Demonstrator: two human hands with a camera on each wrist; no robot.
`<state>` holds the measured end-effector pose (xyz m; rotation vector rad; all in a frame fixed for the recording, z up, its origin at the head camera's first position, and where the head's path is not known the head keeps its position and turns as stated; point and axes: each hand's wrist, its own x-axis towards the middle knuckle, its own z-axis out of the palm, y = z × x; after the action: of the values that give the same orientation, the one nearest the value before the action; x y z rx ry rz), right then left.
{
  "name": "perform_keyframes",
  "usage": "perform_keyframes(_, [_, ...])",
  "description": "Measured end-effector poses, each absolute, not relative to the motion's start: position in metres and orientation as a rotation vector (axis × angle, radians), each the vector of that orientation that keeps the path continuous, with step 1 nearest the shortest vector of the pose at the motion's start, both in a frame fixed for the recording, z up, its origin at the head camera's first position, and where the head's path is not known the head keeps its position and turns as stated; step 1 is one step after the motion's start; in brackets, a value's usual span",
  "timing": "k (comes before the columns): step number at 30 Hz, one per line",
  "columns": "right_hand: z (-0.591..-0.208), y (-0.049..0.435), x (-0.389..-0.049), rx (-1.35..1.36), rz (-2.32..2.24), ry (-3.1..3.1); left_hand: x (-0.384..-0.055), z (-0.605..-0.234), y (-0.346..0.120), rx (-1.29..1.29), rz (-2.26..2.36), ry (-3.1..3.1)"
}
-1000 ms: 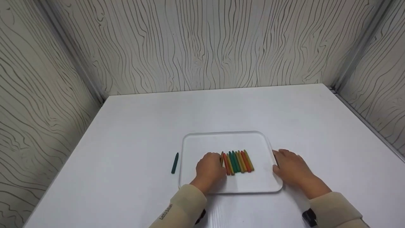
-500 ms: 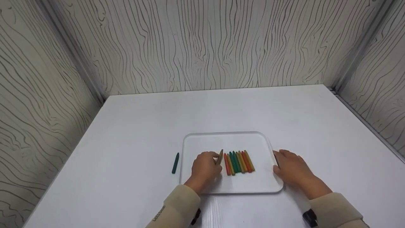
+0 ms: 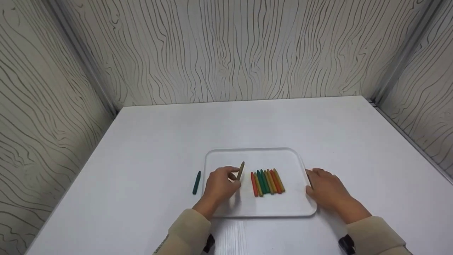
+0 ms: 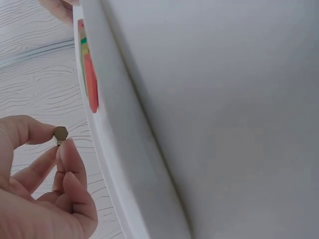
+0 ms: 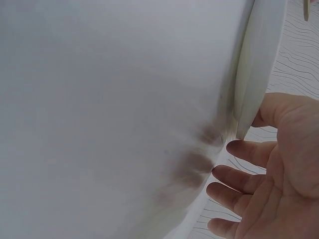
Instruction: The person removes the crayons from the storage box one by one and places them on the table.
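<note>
My left hand [image 3: 220, 184] pinches a brown crayon [image 3: 240, 171] between thumb and fingertips, its pointed end up and tilted away. The left wrist view shows the flat hexagonal end of that crayon [image 4: 61, 133]. A white rounded tray [image 3: 247, 210] lies beneath that hand. At the tray's right edge, my right hand [image 3: 327, 189] holds the rim, its thumb over the edge; the other fingers extend loosely in the right wrist view. On the tray, just right of the raised crayon, a row of crayons [image 3: 268, 181] in red, green, orange and ochre lies side by side.
A single dark green crayon [image 3: 196, 182] lies on the white table [image 3: 141, 148] just outside the tray's left edge. Patterned panels [image 3: 226, 49] enclose the table at the back and both sides.
My left hand has lifted the brown crayon from the left end of the row and carried it leftward, opening a gap. The right hand stays at the tray edge.
</note>
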<state>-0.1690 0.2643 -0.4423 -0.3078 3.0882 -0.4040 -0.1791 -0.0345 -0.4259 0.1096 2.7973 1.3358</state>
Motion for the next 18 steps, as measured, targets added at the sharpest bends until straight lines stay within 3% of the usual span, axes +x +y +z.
perform_keyframes(10, [-0.444, 0.264, -0.169, -0.296, -0.418, 3.077, -0.175, -0.421, -0.065, 0.191, 1.431, 2.847])
perform_keyframes(18, [-0.442, 0.264, -0.168, -0.295, -0.417, 3.073, -0.176, -0.415, -0.093, 0.112, 1.475, 2.874])
